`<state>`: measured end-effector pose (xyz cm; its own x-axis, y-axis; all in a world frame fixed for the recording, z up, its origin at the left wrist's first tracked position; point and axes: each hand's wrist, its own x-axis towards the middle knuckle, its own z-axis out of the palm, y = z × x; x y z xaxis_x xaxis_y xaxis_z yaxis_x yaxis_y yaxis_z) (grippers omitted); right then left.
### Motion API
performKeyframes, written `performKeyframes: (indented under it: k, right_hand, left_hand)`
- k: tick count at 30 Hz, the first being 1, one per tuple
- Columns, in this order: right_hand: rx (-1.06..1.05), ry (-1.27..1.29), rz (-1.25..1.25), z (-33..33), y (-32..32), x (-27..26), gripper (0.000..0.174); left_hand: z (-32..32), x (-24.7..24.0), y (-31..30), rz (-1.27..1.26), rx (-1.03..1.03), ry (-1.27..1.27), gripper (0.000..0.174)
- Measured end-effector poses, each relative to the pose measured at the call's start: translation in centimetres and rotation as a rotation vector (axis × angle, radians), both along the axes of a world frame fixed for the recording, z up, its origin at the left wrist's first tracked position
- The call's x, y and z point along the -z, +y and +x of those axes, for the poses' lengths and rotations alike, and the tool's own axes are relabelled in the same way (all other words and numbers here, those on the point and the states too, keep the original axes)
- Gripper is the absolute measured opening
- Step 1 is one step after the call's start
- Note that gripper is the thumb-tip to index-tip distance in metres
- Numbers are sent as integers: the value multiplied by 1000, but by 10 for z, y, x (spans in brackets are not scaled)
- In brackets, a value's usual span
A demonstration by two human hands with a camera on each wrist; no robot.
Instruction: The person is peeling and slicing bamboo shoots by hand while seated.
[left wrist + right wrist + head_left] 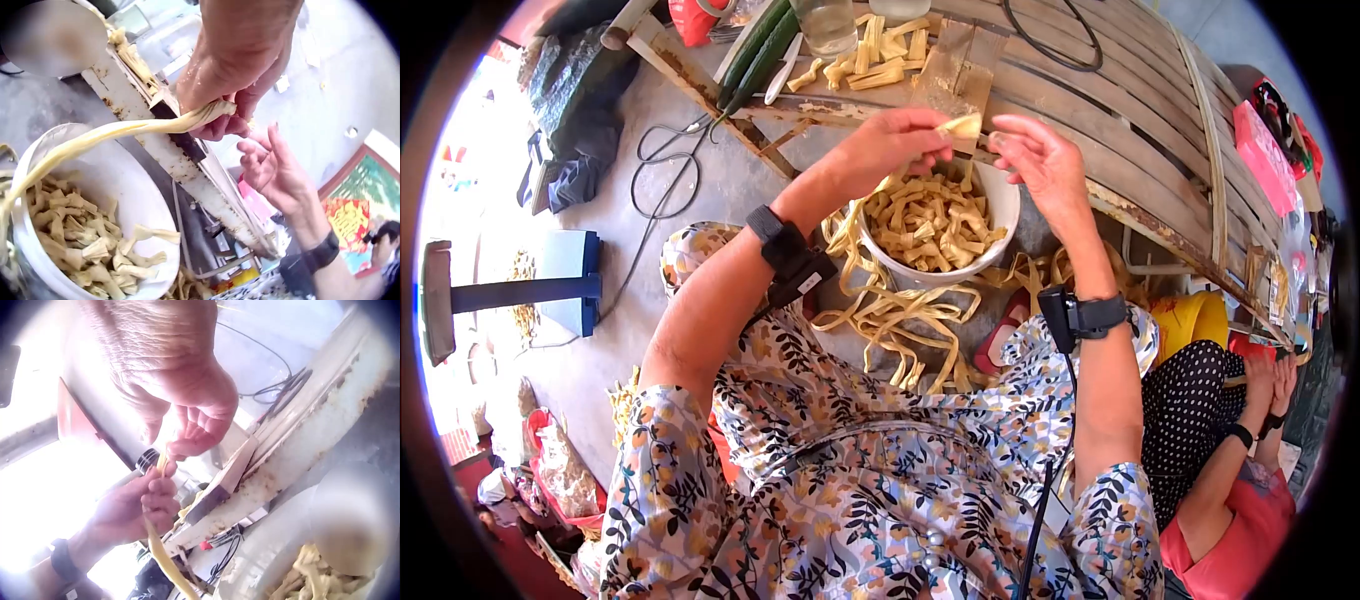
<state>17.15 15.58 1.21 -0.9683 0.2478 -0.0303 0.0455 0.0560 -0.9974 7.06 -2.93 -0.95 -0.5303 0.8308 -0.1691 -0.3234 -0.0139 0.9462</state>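
Note:
My left hand [892,148] pinches a long pale-yellow strip [119,129], which looks like tofu skin, near a folded, bunched end. In the left wrist view its long tail runs down across the rim of a white bucket [1013,205]. Opposite, just beside that end, is my right hand [1045,165], its fingers loosely bent with nothing gripped between them. Both hands are raised over the far side of the bucket. Short knotted yellow pieces [930,225] fill much of the bucket. Loose long strips [900,315] hang and lie around its near side.
A slatted bench [1140,130] with a rusty edge stands beyond the bucket, bearing a wooden board [960,70], more yellow pieces [880,55], cucumbers [760,55] and a white-handled knife [784,70]. Another person [1230,480] sits at the right. A cable [685,175] lies on the floor.

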Motion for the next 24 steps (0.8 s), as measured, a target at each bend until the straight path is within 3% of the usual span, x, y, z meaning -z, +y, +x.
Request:
performKeyframes:
  k: [2, 6, 10, 15, 18, 20, 22, 23, 24]
  right_hand:
    - [-37, 21, -33, 0, -6, -1, 14]
    - [-124, 138, 5, -4, 8, 8, 13]
    - [-164, 201, 31, -2, 12, 7, 16]
    - [-16, 286, 239, -8, 11, 4, 18]
    - [-31, 263, 350, -13, 0, 14, 17]
    - [-98, 119, 539, -10, -5, 21, 15]
    - [-219, -190, 377, -6, -3, 36, 16]
    - [-279, -344, 295, -4, -1, 40, 17]
    - [-285, -334, 286, -1, 0, 44, 17]
  left_hand:
    - [13, -7, 5, -65, 34, 158, 21]
    - [6, -5, -1, 91, 216, -241, 25]
    - [11, -6, -5, -27, 168, -121, 17]
    - [24, -3, 4, -252, -210, 717, 8]
    - [34, 11, 13, -153, -191, 1288, 11]
    - [40, 7, 13, -210, -41, 1337, 14]
    - [44, 8, 14, -182, 6, 1457, 14]
    - [47, 1, 12, -183, 0, 1379, 12]
    - [45, 4, 9, -159, 17, 1341, 11]
